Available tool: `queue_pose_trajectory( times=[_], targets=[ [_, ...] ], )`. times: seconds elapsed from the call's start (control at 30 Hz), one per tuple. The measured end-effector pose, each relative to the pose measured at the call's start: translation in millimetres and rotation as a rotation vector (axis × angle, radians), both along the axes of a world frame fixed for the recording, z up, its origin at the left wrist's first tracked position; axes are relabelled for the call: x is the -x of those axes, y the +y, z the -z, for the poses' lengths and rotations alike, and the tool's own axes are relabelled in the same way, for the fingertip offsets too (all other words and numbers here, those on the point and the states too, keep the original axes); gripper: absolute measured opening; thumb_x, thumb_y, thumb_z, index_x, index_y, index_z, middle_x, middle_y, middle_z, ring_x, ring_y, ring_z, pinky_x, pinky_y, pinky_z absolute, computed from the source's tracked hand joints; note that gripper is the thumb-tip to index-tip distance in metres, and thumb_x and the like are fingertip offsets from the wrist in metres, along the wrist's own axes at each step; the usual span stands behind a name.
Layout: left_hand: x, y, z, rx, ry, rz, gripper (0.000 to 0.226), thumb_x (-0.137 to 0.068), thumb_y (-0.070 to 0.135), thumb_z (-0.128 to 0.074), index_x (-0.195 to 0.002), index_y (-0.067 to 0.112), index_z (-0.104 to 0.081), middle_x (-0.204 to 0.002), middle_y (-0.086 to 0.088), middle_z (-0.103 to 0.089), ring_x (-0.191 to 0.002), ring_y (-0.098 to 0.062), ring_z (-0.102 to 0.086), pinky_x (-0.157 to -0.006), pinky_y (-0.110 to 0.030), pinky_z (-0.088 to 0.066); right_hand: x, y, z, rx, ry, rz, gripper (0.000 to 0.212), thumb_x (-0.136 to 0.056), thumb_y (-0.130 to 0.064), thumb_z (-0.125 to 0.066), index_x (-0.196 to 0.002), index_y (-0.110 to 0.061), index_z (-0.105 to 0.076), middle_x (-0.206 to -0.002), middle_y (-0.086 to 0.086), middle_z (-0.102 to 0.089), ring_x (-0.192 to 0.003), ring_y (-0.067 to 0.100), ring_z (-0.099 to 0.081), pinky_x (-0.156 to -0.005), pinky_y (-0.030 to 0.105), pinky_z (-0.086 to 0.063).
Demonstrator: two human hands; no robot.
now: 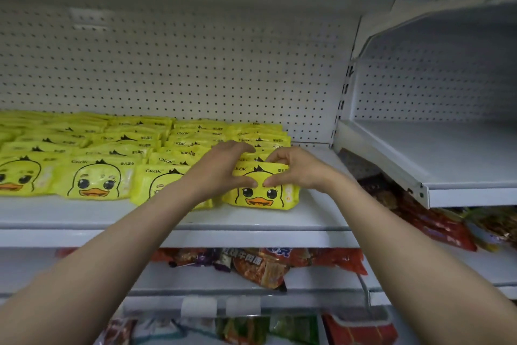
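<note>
Rows of yellow duck-face wipe packs (95, 181) stand upright on a white shop shelf (173, 216). The front pack of the rightmost row (263, 195) is held from both sides at its top. My left hand (221, 169) grips it with the thumb on the front and the fingers curled over the top. My right hand (291, 167) mirrors this, its thumb tip almost touching the left thumb. More packs of that row (260, 134) stand behind, partly hidden by my fingers.
Bare shelf surface lies to the right of the held pack. A second, bare white shelf (436, 157) juts out at the right. Below are shelves with red and orange snack bags (260, 266) and more bags (436, 227) at the right.
</note>
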State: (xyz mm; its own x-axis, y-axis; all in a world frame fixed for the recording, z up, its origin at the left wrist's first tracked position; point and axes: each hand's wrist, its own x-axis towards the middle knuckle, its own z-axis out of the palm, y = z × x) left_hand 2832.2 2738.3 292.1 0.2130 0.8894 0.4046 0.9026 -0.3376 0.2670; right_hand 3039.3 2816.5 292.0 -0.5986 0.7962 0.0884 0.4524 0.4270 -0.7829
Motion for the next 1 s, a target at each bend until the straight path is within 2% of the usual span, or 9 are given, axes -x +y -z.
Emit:
queue_pose_trajectory(
  times=[0.13,0.2,0.27,0.37,0.47,0.6,0.73,0.87,1.0],
  targets=[
    [-9,-9,14,0.08,0.128,-0.045,0.095,-0.066,0.052,-0.08,-0.145,0.026,-0.034,-0.142,-0.002,-0.044,-0.131,-0.023,-0.037,-0.105,-0.037,-0.035,6,3,13,-0.074,-0.029,0.005,0.043,-0.065,-0.021,-0.091,-0.1,-0.027,-0.066,-0.11,-0.004,-0.07,-0.108,0.009,-0.064,-0.099,0.033,-0.051],
    [-11,-12,16,0.061,0.24,-0.085,0.101,-0.066,0.055,-0.078,-0.148,0.024,-0.028,-0.146,-0.003,-0.04,-0.134,-0.024,-0.034,-0.108,-0.036,-0.031,7,3,14,-0.255,-0.141,0.052,0.048,-0.066,-0.032,-0.09,-0.107,-0.03,-0.066,-0.109,-0.007,-0.07,-0.105,0.011,-0.063,-0.093,0.037,-0.052],
    [-13,-14,16,0.036,0.374,-0.128,0.102,-0.069,0.056,-0.076,-0.15,0.022,-0.023,-0.151,-0.004,-0.033,-0.137,-0.025,-0.028,-0.112,-0.036,-0.024,6,2,13,-0.481,-0.277,0.081,0.058,-0.064,-0.045,-0.085,-0.116,-0.036,-0.062,-0.111,-0.007,-0.066,-0.11,0.014,-0.056,-0.091,0.037,-0.05],
    [-16,-16,18,0.022,0.484,-0.182,0.094,-0.077,0.05,-0.072,-0.15,0.021,-0.021,-0.154,-0.005,-0.028,-0.143,-0.026,-0.02,-0.116,-0.038,-0.014,6,-1,8,-0.615,-0.408,0.083,0.063,-0.069,-0.048,-0.081,-0.125,-0.038,-0.056,-0.12,-0.006,-0.06,-0.118,0.018,-0.043,-0.095,0.038,-0.043],
    [-16,-15,18,0.043,0.457,-0.223,0.087,-0.079,0.047,-0.07,-0.148,0.02,-0.026,-0.152,-0.006,-0.032,-0.143,-0.027,-0.02,-0.118,-0.041,-0.013,7,-4,3,-0.655,-0.511,0.108,0.067,-0.07,-0.052,-0.079,-0.13,-0.037,-0.053,-0.128,-0.004,-0.057,-0.123,0.021,-0.041,-0.099,0.039,-0.041],
    [-17,-17,20,0.042,0.45,-0.241,0.081,-0.08,0.047,-0.069,-0.146,0.018,-0.031,-0.148,-0.007,-0.037,-0.142,-0.028,-0.022,-0.116,-0.04,-0.015,19,-12,-11,-0.672,-0.709,0.138,0.07,-0.071,-0.052,-0.078,-0.132,-0.032,-0.052,-0.13,-0.001,-0.054,-0.126,0.023,-0.04,-0.095,0.038,-0.042],
    [-6,-23,8,0.027,0.317,-0.266,0.087,-0.077,0.046,-0.073,-0.147,0.018,-0.031,-0.149,-0.009,-0.036,-0.139,-0.029,-0.027,-0.114,-0.037,-0.02,48,-22,-37,-0.685,-0.914,0.137,0.057,-0.076,-0.043,-0.076,-0.127,-0.024,-0.057,-0.126,0.003,-0.059,-0.124,0.027,-0.045,-0.089,0.037,-0.045],
    [35,-47,-17,-0.024,0.171,-0.348,0.085,-0.074,0.043,-0.077,-0.145,0.019,-0.036,-0.145,-0.01,-0.042,-0.134,-0.029,-0.035,-0.109,-0.039,-0.033,90,-43,-67,-0.639,-0.799,0.055,0.061,-0.084,-0.046,-0.071,-0.137,-0.026,-0.051,-0.137,0.006,-0.053,-0.128,0.027,-0.047,-0.096,0.037,-0.045],
    [105,-94,-36,-0.018,0.015,-0.496,0.079,-0.075,0.04,-0.078,-0.142,0.019,-0.042,-0.141,-0.01,-0.046,-0.131,-0.029,-0.04,-0.104,-0.04,-0.039,145,-74,-85,-0.704,-0.674,-0.047,0.053,-0.089,-0.05,-0.064,-0.136,-0.028,-0.053,-0.141,0.005,-0.053,-0.13,0.028,-0.046,-0.1,0.036,-0.041]
  ],
)
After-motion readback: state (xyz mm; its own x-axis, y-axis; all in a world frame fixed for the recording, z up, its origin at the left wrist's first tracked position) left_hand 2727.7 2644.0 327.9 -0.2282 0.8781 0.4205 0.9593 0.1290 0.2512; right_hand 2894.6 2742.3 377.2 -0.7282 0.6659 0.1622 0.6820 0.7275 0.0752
